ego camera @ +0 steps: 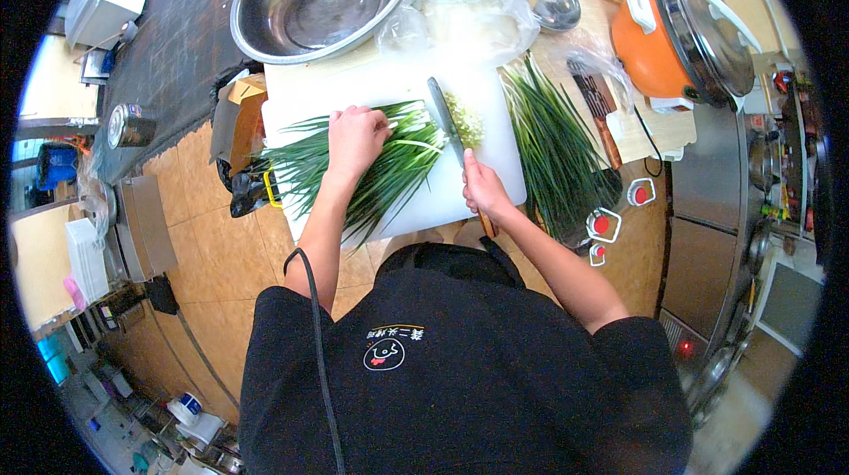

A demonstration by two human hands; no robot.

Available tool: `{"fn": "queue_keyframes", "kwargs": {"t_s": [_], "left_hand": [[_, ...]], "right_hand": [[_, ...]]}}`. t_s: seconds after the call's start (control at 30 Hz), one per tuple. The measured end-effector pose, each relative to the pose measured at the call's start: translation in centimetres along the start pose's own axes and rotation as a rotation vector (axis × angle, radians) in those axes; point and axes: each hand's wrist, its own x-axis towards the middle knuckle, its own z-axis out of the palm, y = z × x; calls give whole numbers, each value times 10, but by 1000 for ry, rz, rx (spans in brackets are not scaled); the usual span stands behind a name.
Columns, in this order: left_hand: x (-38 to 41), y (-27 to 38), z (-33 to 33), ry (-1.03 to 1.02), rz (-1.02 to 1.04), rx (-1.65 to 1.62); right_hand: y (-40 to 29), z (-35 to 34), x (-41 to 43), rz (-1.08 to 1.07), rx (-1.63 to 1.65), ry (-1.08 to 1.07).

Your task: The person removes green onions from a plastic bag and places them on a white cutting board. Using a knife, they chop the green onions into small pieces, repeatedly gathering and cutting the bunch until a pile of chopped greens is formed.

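Note:
On a white cutting board [461, 200] lies a bunch of long greens [398, 156], chives or thin scallions, with white stalk ends to the right and dark leaves fanning over the board's left edge. My left hand [358, 136] grips the bunch from above, fingers curled near the white ends. The wooden handle of a kitchen knife [446, 110] is in my right hand [482, 184]. Its blade points away from me, just right of the cut ends. Beyond the blade sits a small heap of chopped pale stalks [466, 120].
More greens [547, 143] lie right of the board, beside a wood-handled slotted turner [597, 103]. A large steel basin [318, 4], a plastic bag [464, 14] and a small steel bowl [550, 0] stand behind. An orange lidded pot [640, 44] is far right; an open cardboard box [242, 113] is left.

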Motion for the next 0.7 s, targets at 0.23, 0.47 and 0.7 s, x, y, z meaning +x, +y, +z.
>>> {"fn": "queue_keyframes", "kwargs": {"t_s": [0.23, 0.47, 0.7], "left_hand": [[17, 30, 20, -16, 59, -55], [-5, 43, 38, -184, -51, 176], [-7, 41, 46, -173, -149, 236]], "right_hand": [[2, 0, 3, 14, -10, 6], [7, 0, 5, -24, -68, 47], [20, 4, 10, -140, -247, 168]]}}
